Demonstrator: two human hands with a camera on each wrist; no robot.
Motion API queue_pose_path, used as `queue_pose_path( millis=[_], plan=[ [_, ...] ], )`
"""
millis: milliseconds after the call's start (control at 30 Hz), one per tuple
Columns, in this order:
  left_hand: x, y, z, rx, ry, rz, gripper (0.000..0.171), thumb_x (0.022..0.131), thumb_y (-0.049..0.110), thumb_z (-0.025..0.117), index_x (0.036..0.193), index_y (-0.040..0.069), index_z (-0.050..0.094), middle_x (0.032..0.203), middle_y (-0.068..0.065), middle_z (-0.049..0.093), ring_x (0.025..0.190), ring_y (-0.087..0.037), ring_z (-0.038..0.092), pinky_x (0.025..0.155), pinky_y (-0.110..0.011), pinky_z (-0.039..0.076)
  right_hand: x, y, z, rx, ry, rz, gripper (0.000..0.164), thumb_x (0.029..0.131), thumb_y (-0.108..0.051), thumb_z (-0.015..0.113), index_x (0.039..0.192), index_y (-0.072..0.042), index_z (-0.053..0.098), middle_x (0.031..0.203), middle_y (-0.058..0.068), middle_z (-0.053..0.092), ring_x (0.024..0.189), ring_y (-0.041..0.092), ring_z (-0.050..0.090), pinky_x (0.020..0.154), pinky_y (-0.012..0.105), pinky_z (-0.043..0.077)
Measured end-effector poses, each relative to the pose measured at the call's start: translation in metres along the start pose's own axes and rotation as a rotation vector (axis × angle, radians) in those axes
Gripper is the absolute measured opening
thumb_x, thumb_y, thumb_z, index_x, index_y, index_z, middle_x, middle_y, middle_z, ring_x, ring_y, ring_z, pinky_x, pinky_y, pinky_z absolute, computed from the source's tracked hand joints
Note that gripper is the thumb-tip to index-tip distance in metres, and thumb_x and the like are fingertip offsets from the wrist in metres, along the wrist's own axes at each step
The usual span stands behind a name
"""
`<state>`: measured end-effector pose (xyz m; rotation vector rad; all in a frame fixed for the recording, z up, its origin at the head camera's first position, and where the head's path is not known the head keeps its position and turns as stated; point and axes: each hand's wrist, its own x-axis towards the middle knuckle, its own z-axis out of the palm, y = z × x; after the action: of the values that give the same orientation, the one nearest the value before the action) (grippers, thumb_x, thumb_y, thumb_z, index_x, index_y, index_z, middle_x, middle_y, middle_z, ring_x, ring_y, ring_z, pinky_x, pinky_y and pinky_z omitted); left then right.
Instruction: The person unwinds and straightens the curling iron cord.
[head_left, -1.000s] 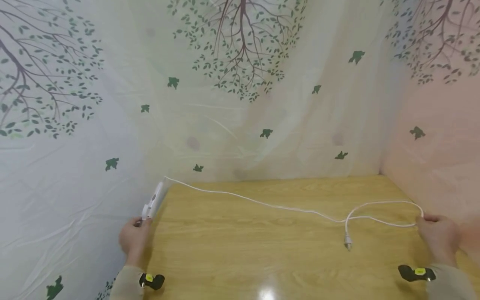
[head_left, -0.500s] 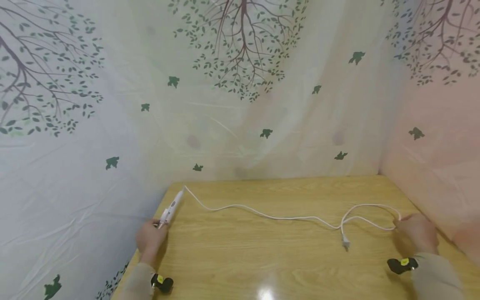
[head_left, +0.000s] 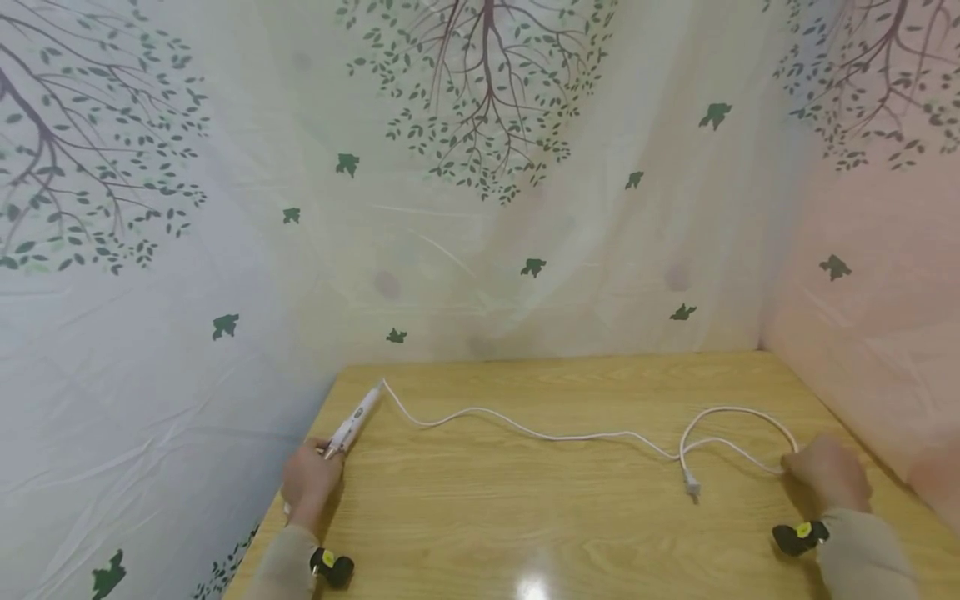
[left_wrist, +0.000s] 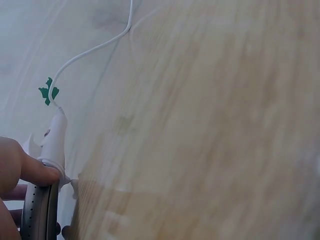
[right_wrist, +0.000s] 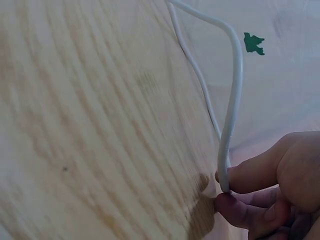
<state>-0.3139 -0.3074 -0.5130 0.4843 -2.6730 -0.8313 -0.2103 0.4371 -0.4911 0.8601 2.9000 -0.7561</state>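
At the table's left side my left hand grips a white-handled curling iron, its cord end pointing away from me. In the left wrist view the thumb presses on the dark perforated barrel, just below the white handle. A white power cord runs in waves across to the right. There my right hand pinches a loop of it between thumb and fingertips, as the cord in the right wrist view shows. The plug lies left of that hand, prongs toward me.
The wood-grain table reaches back to a hanging fabric sheet printed with trees and green leaves. More of this sheet closes in the left and right sides, near both hands.
My left hand has moved right and nearer me, bringing the curling iron over the table. My right hand has moved left with the loop. The cord between them has become slacker and wavier.
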Motion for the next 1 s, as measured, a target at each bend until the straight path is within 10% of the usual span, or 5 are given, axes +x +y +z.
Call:
queue_pose_path(
  millis=[1000],
  plan=[
    [0.0023, 0.0007, -0.0047, 0.184, -0.125, 0.112, 0.029, 0.086, 0.03, 0.064, 0.084, 0.001, 0.066, 0.069, -0.012, 0.06, 0.059, -0.026, 0.053, 0.047, -0.038, 0.038, 0.0089, 0.0045, 0.0054, 0.007, 0.03, -0.121, 0.058, 0.092, -0.046, 0.052, 0.107, 0.01, 0.062, 0.106, 0.038, 0.059, 0.085, 0.052, 0.058, 0.058, 0.045, 0.044]
  ],
)
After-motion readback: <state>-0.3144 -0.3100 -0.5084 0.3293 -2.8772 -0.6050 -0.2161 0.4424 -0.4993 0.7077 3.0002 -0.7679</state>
